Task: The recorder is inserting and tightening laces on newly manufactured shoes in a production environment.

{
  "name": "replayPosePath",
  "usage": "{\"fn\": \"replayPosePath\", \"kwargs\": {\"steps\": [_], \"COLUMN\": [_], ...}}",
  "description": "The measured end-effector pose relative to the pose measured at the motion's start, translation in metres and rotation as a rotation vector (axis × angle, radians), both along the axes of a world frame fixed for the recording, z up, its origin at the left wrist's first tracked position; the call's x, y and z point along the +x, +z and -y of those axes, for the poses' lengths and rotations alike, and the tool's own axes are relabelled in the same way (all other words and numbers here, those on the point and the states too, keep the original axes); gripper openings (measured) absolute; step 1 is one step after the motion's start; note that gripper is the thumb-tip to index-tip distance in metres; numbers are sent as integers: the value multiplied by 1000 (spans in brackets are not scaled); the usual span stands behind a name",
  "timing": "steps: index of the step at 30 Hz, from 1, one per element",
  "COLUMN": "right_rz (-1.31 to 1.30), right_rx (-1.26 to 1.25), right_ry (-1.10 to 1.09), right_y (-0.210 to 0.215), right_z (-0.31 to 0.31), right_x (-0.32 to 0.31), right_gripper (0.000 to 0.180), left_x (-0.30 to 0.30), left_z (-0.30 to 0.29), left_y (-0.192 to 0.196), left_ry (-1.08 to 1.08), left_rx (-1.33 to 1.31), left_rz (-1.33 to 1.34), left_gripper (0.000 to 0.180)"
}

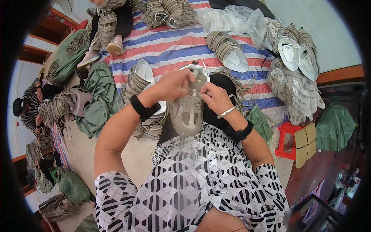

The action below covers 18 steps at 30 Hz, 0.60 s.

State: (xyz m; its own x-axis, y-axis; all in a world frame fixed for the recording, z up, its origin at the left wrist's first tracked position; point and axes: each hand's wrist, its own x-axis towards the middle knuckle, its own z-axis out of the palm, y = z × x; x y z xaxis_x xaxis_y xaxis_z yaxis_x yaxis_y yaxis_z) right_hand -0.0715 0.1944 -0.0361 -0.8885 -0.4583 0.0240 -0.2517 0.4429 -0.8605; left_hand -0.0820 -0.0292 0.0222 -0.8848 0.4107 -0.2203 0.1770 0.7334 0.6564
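Note:
A beige-grey shoe upper with mesh panels lies across my lap, toe toward me and tongue away from me. Laces cross its front. My left hand is over the left side of the opening, fingers bent together near the tongue; what they pinch, if anything, is hidden. On the right edge, by the upper eyelets, my right hand is closed in a pinch on a shoelace. A thin lace loop stands up beyond the tongue. Both my wrists wear black bands, and a bracelet circles the right one.
Stacked shoe uppers lie on a striped sheet ahead; more stacks stand by my left knee. At right are a red stool and a green sack. Other people sit at far left and ahead, among uppers and green sacks.

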Motion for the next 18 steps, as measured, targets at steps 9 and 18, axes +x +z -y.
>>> {"fn": "replayPosePath", "kwargs": {"steps": [9, 18], "right_rz": [315, -465], "right_rx": [23, 138], "right_ry": [70, 176], "right_y": [12, 1], "right_z": [-5, -19], "right_x": [-2, -2], "right_gripper": [11, 15], "left_x": [18, 6], "left_z": [-22, -4], "left_y": [-2, 4], "left_ry": [-92, -4], "left_rx": [-152, 85], "left_rz": [-421, 83], "left_gripper": [35, 36]}}
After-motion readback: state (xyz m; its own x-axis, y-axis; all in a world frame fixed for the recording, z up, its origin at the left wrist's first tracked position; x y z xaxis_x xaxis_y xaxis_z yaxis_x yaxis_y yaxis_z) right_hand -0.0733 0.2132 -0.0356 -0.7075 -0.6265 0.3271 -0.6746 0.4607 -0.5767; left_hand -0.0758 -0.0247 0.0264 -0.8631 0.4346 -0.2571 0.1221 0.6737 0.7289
